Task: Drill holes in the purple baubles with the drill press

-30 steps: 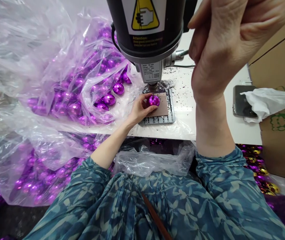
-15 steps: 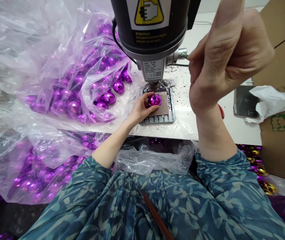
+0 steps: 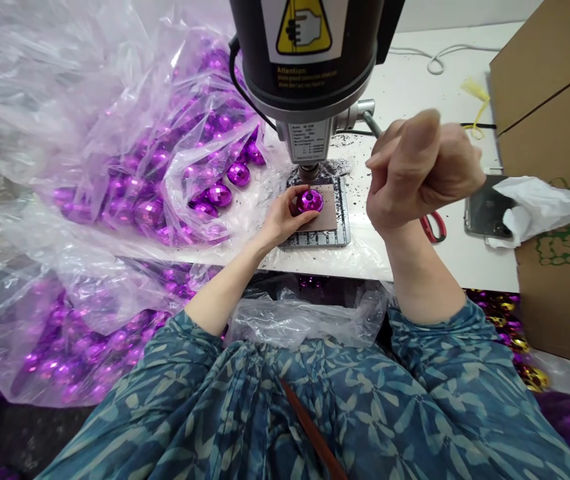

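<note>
My left hand (image 3: 287, 215) pinches a shiny purple faceted ball (image 3: 311, 201) between thumb and fingers. The ball rests on a brown board (image 3: 329, 219) over the slotted metal base (image 3: 343, 235) of a black drill press (image 3: 309, 83). A dark hole or spot shows on top of the ball, right below the press's chuck (image 3: 309, 172). At the right of the machine, my right hand (image 3: 417, 170) is closed round the lever (image 3: 372, 124); the lever's end is hidden inside the fist.
Clear plastic bags (image 3: 89, 267) of purple balls fill the left side, with a few loose balls (image 3: 219, 195) near the press. Dark shavings lie round the base. On the right are a red-handled tool (image 3: 433, 228), a phone (image 3: 487, 207), white tissue (image 3: 535, 210) and a cardboard box (image 3: 559, 147).
My right hand has moved down and away from the camera, swinging the lever downward. My left hand and the ball stay in place.
</note>
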`<state>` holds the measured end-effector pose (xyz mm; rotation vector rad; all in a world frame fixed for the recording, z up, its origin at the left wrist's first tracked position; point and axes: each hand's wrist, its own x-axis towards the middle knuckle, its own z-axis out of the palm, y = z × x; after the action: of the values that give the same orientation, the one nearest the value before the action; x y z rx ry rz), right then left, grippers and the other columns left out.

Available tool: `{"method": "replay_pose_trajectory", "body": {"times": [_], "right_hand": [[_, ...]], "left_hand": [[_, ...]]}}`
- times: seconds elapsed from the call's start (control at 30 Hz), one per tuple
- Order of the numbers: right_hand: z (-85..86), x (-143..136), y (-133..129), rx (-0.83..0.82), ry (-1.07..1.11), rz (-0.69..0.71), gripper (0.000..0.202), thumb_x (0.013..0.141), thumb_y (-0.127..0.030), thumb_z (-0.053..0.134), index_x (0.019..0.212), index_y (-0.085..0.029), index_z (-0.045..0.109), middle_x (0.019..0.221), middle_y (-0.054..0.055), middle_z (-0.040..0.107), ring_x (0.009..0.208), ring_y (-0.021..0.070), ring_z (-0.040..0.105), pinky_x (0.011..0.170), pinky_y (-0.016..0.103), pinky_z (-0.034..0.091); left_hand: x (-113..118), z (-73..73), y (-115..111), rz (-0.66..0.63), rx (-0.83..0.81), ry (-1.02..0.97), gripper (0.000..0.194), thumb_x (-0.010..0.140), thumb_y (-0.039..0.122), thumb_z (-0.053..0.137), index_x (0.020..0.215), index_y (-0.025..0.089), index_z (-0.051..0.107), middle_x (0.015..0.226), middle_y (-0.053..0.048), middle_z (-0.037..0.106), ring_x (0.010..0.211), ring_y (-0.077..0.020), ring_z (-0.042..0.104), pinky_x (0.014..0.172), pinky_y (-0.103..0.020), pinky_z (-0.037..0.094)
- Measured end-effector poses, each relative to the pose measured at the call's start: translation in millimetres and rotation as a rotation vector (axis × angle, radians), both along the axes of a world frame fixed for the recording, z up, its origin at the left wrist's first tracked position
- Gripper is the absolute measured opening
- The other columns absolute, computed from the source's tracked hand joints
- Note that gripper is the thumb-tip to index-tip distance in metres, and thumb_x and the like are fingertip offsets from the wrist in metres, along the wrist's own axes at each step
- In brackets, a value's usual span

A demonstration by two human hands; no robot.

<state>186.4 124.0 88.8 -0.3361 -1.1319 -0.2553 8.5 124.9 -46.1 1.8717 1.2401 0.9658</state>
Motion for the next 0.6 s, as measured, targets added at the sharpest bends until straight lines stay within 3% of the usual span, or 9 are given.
{"method": "replay_pose_trajectory", "body": {"times": [0.1, 0.23, 0.37, 0.43, 0.53, 0.6], "right_hand": [[-10.6, 3, 7, 0.012, -0.012, -0.026, 0.056, 0.111, -0.046, 0.055, 0.064, -0.017, 0.045, 0.046, -0.008, 0.033, 0.039, -0.0024, 0.030, 0.044, 0.015, 0.035], [-21.4, 5, 12, -0.064, -0.038, -0.067, 0.069, 0.111, -0.063, 0.046, 0.058, -0.018, 0.036, 0.043, -0.006, 0.029, 0.038, -0.0008, 0.027, 0.042, 0.019, 0.030], [-19.2, 2, 5, -0.086, -0.043, -0.009, 0.077, 0.108, -0.070, 0.048, 0.052, -0.019, 0.031, 0.038, -0.005, 0.018, 0.034, 0.0011, 0.019, 0.037, 0.024, 0.020], [-4.6, -1, -4, -0.128, -0.023, 0.013, 0.073, 0.106, -0.068, 0.053, 0.054, -0.019, 0.041, 0.039, -0.006, 0.022, 0.035, 0.0001, 0.019, 0.038, 0.024, 0.022], [34.2, -6, -16, -0.231, 0.054, 0.083, 0.057, 0.100, -0.065, 0.065, 0.069, -0.017, 0.065, 0.049, -0.008, 0.046, 0.043, -0.0058, 0.037, 0.051, 0.012, 0.037], [61.5, -7, -18, -0.317, 0.062, 0.176, 0.064, 0.092, -0.073, 0.065, 0.065, -0.014, 0.063, 0.051, -0.008, 0.053, 0.044, -0.0070, 0.040, 0.055, 0.011, 0.039]], "left_hand": [[1, 0.6, 0, -0.002, -0.009, -0.004, 0.063, 0.090, 0.038, 0.099, 0.144, 0.023, 0.071, 0.100, -0.003, 0.081, 0.080, -0.0194, 0.074, 0.075, -0.034, 0.065], [1, 3.6, -2, 0.007, -0.013, -0.024, 0.062, 0.088, 0.037, 0.100, 0.142, 0.023, 0.072, 0.099, -0.002, 0.081, 0.075, -0.0167, 0.070, 0.070, -0.031, 0.062], [0, 6.2, -4, 0.013, -0.008, -0.013, 0.061, 0.087, 0.037, 0.100, 0.140, 0.024, 0.072, 0.097, -0.001, 0.080, 0.072, -0.0158, 0.068, 0.066, -0.030, 0.060], [2, 4.9, -3, 0.016, -0.013, -0.009, 0.061, 0.088, 0.036, 0.100, 0.140, 0.024, 0.072, 0.097, -0.001, 0.080, 0.073, -0.0162, 0.070, 0.066, -0.030, 0.061], [7, 1.3, -1, 0.063, -0.003, -0.033, 0.059, 0.086, 0.034, 0.101, 0.136, 0.024, 0.071, 0.106, -0.003, 0.082, 0.078, -0.0170, 0.073, 0.070, -0.031, 0.063], [9, 1.2, -6, 0.147, 0.015, -0.057, 0.056, 0.085, 0.031, 0.101, 0.131, 0.024, 0.069, 0.110, -0.004, 0.082, 0.084, -0.0179, 0.075, 0.075, -0.032, 0.064]]}}
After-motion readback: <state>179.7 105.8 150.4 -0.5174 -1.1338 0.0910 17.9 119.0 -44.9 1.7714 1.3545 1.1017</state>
